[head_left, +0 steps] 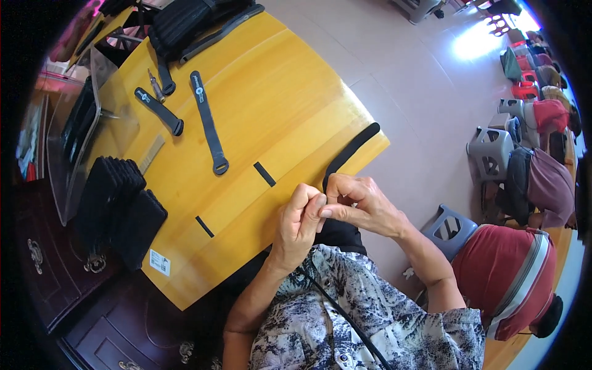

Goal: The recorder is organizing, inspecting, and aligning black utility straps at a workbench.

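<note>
Two bare hands at work above the near right edge of a yellow table (246,74). The left hand (297,225) and right hand (364,206) are both closed in a pinch at the near end of a black strap (348,151), with thumb tips almost meeting; the fingers hide that end. The rest of the strap curves away beyond the right hand and over the table, its rounded far end close to the right corner.

Left of the hands lie two short black strips (265,174), well apart from each other; the second is nearer the table's near left edge. Beyond them are a long grey strap (208,123) and a short grey strap (159,111), each with a slotted end. A slim tool (155,85) lies just beyond the short one. At the far left edge stands a heap of dark straps (188,28).

At the left, black bundles (137,228) sit by the table edge, and a white label (160,262) lies at the near left corner. Dark drawers (52,253) stand below. To the right, across the floor, are grey stools (491,151) and seated people, the nearest in a red shirt (499,271).
</note>
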`<state>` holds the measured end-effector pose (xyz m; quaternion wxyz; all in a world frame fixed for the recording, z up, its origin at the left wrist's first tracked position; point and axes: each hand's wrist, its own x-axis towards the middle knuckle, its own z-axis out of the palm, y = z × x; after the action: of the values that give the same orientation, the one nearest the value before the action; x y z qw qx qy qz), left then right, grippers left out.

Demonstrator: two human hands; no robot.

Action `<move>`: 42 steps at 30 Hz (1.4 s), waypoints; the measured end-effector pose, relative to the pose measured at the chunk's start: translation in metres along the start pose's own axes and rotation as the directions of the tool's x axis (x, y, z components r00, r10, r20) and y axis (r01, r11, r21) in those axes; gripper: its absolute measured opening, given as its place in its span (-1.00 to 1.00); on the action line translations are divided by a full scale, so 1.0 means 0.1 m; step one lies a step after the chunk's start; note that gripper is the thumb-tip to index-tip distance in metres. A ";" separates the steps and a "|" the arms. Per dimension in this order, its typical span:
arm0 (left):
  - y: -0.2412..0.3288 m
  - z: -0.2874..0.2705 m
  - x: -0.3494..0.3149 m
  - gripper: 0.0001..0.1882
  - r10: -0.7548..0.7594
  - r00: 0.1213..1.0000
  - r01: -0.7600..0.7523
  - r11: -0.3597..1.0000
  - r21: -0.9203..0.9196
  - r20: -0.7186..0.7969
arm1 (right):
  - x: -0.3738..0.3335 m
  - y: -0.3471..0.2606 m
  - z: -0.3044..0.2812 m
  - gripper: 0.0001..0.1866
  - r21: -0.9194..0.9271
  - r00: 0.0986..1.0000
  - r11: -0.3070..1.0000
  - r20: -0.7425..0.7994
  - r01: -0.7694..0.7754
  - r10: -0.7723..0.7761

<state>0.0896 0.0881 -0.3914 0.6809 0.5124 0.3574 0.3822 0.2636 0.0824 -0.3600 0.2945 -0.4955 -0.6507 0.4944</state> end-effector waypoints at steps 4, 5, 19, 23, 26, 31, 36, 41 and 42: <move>0.01 0.00 0.01 -0.78 -0.022 0.999 0.023 1.000 -0.020 0.050 | 0.01 -0.06 -0.05 -0.65 -0.024 0.999 1.000 0.032 -0.018 0.019; 0.01 0.01 0.00 -0.78 -0.010 0.999 0.011 1.000 -0.010 0.033 | 0.01 -0.08 -0.06 -0.66 -0.011 0.999 1.000 0.039 -0.012 0.013; 0.03 0.27 -0.07 -0.82 0.002 0.996 -0.028 0.959 -0.283 -0.093 | -0.05 0.04 -0.02 -0.77 0.635 0.949 0.706 0.183 -0.314 0.257; 0.02 0.28 0.01 -0.78 0.089 0.994 -0.106 0.934 -0.343 -0.064 | -0.06 0.14 0.10 -0.76 0.964 0.954 0.200 0.117 -0.176 0.277; 0.04 0.25 0.03 -0.78 -0.044 0.998 0.025 0.935 -0.354 -0.045 | -0.12 0.07 0.10 -0.76 0.903 0.953 0.410 0.001 -0.131 0.303; 0.08 0.06 0.03 -0.65 -0.059 0.996 0.067 0.990 -0.121 0.070 | -0.12 -0.12 0.08 -0.71 0.427 0.989 0.904 -0.141 0.031 0.033; 0.20 0.04 0.02 -0.65 -0.077 0.987 0.076 0.997 0.016 0.138 | -0.14 -0.22 0.03 -0.73 0.101 0.988 0.993 -0.146 0.056 -0.041; 0.27 0.02 0.03 -0.70 -0.094 0.976 0.073 0.991 0.112 0.196 | -0.20 -0.24 0.02 -0.69 0.243 0.987 0.970 -0.162 0.019 0.021; 0.27 0.03 0.03 -0.72 -0.110 0.971 0.096 0.993 0.074 0.213 | -0.21 -0.22 0.01 -0.72 0.328 0.987 0.944 -0.158 0.033 0.021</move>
<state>0.0889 0.0944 -0.3645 0.7182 0.5529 0.3192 0.2768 0.2620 0.0618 -0.3372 0.4259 -0.4753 -0.5345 0.5541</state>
